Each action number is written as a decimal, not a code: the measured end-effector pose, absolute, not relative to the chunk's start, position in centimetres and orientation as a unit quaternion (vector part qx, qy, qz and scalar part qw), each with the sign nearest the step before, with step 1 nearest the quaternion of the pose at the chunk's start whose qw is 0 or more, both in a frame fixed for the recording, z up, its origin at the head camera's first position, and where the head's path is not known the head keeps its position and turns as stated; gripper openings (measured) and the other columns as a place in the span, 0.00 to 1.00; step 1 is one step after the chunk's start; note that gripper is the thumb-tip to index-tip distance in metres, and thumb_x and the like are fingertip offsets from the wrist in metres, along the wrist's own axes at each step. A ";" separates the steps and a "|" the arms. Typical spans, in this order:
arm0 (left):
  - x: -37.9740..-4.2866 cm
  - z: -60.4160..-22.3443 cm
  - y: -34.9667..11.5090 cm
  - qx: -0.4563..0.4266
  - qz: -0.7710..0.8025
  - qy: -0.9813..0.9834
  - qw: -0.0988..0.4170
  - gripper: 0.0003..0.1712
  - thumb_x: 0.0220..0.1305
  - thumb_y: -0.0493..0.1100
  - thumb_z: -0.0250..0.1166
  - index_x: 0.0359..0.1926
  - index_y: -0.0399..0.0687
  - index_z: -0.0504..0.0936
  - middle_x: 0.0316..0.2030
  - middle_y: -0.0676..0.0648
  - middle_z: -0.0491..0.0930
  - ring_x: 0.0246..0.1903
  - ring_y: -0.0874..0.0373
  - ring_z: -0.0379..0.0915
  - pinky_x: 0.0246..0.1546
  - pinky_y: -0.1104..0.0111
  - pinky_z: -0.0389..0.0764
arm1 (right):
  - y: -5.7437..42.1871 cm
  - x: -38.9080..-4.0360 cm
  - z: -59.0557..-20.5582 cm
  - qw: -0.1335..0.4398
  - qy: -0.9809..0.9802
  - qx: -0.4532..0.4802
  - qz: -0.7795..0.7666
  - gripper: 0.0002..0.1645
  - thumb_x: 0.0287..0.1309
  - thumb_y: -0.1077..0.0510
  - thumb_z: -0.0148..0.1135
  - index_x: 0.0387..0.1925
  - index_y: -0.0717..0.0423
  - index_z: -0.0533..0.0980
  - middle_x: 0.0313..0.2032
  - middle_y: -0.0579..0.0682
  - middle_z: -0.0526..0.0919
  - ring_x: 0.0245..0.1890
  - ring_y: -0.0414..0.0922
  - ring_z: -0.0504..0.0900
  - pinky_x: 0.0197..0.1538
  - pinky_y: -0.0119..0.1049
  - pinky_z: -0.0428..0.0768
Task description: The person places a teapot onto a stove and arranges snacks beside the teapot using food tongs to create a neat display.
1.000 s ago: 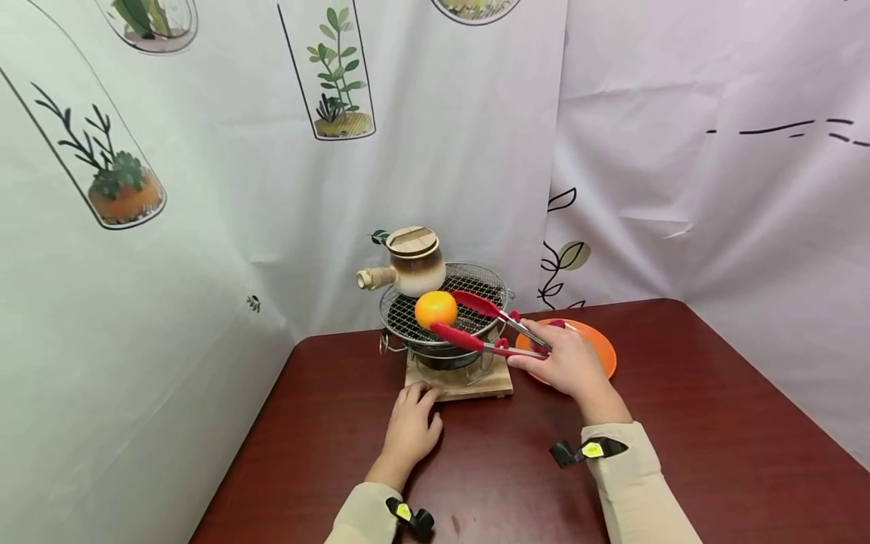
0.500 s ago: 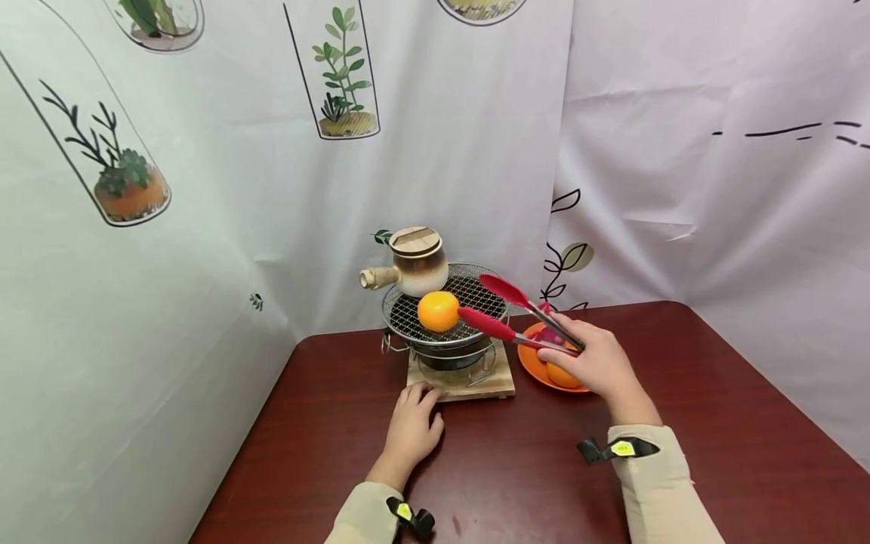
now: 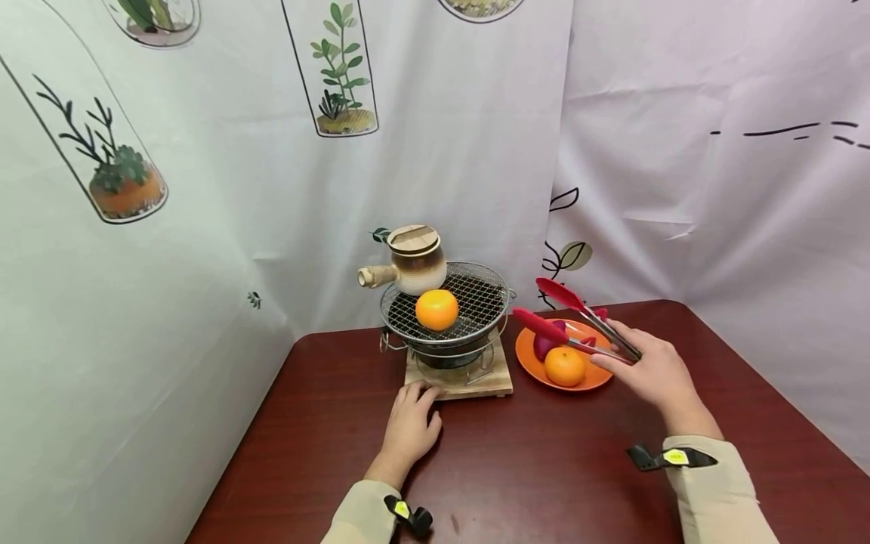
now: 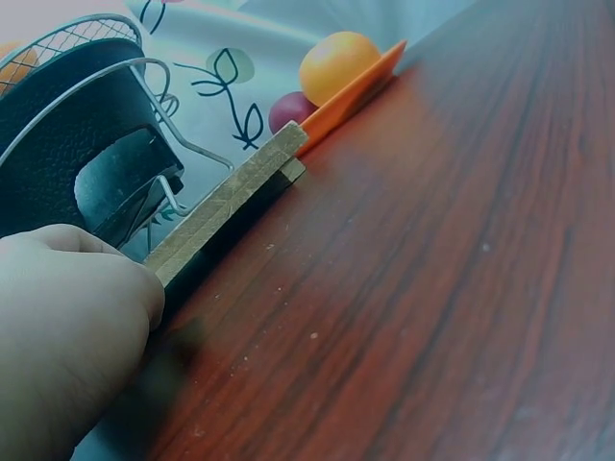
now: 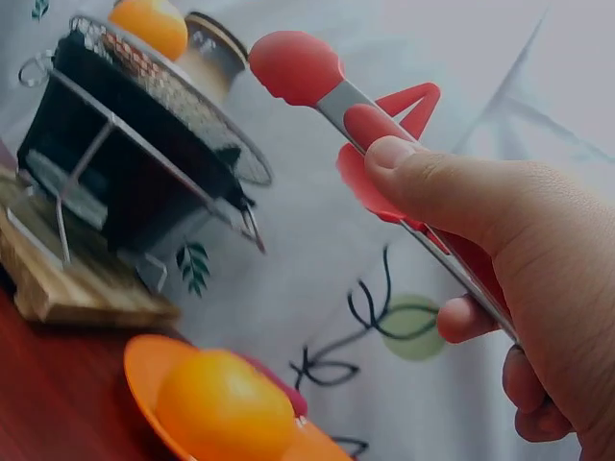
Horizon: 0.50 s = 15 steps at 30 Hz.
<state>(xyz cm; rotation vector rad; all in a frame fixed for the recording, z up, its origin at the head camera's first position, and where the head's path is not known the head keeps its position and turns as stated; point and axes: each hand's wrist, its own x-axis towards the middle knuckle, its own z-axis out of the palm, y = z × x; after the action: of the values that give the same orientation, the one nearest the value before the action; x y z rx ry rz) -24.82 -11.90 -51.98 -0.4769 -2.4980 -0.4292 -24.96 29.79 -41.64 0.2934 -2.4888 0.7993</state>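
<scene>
My right hand grips red-tipped metal tongs, their arms spread with nothing between the red tips. The tongs hang over the orange plate and angle toward the grill. One orange sits on the grill's wire mesh, in front of a clay pot with a wooden lid and side handle. Another orange lies on the plate beside a purple-magenta round thing. My left hand rests with its fingertips at the front left corner of the wooden board under the grill.
The dark red wooden table bears everything, and its far edge runs close to a printed fabric backdrop. Wire legs and a ring handle stick out from the grill.
My right hand has drawn the tongs away from the orange on the grill, moving right over the plate. The orange stays on the mesh. My left hand has not moved.
</scene>
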 end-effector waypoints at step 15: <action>-24.6 -51.8 -12.0 -0.180 -0.153 -0.932 0.274 0.21 0.54 0.39 0.68 0.52 0.53 0.84 0.52 0.46 0.76 0.55 0.44 0.71 0.58 0.51 0.73 | 34.1 -23.8 -44.5 0.171 -0.950 0.079 0.248 0.51 0.52 0.31 0.71 0.68 0.58 0.72 0.54 0.71 0.78 0.49 0.66 0.77 0.46 0.68 0.76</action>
<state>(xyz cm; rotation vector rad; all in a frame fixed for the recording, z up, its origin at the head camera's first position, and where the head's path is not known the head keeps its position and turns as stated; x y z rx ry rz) -24.56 -12.00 -51.77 -0.4839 -2.5084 -0.4105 -23.84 34.14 -44.51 0.2246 -2.6983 0.7056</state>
